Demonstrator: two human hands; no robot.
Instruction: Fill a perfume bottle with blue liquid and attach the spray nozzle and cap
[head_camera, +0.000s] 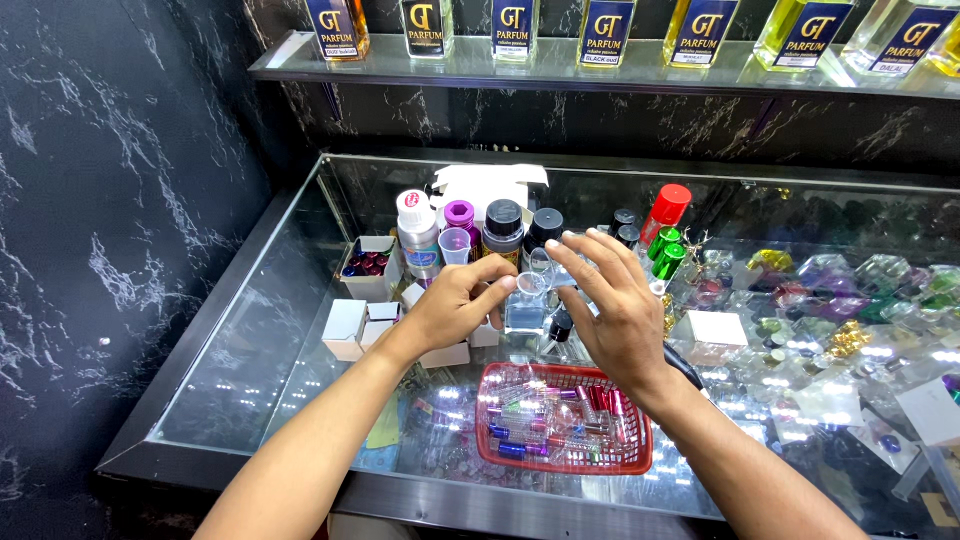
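Observation:
My left hand pinches a small clear funnel set on top of a small square glass bottle standing on the glass counter. My right hand hovers just right of the bottle with its fingers spread, holding nothing that I can see. A black cap lies beside the bottle, partly behind my right hand.
A red plastic basket of small vials sits near the front edge. Behind the hands stand several bottles: white-capped, purple-capped, black-capped, a red spray can. Small white boxes lie left. A shelf of tall perfume bottles runs above.

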